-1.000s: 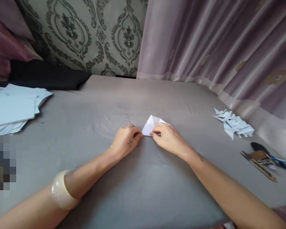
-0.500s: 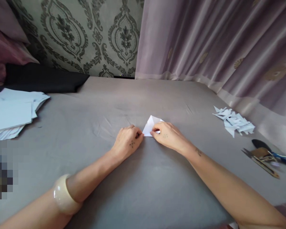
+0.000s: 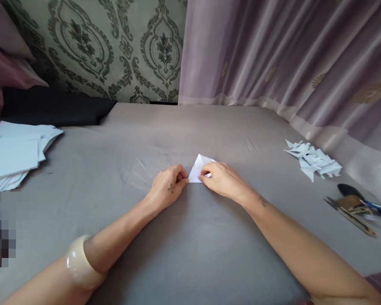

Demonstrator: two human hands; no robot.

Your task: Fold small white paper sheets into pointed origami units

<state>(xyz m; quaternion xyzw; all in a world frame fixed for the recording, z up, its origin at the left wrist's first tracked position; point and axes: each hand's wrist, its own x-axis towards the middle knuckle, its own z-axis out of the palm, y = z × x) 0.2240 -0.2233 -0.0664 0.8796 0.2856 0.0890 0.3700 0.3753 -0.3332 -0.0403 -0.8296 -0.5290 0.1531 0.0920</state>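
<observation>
**Now both hands press a small folded paper on the grey bed**

Head view: the folded white paper (image 3: 200, 169) lies in the middle of the grey bed (image 3: 190, 245), near to the far side of the hands. The left hand (image 3: 167, 188) touches its near left corner with the fingers curled together, and the right hand (image 3: 220, 182) lies over its right part, the fingers (image 3: 205, 173) pinched on the paper edge. The two hands almost meet at the near corner.

Around them, a stack of white sheets (image 3: 15, 154) rests at the far left, beside a black cloth (image 3: 53, 108). At the right, well apart, is a heap of paper cut-outs (image 3: 316, 161), and nearer to the edge lie scissors (image 3: 352, 207) with other small tools, too blurred to name. A pale bangle (image 3: 79, 264) sits on the left forearm. Nothing stands between the hands and the paper; only the right hand hides part of it.

Compared with one second ago, less of the paper shows, because the right hand covers more of it. The left fingers are curled tighter at the corner. The other things lie as before.
</observation>
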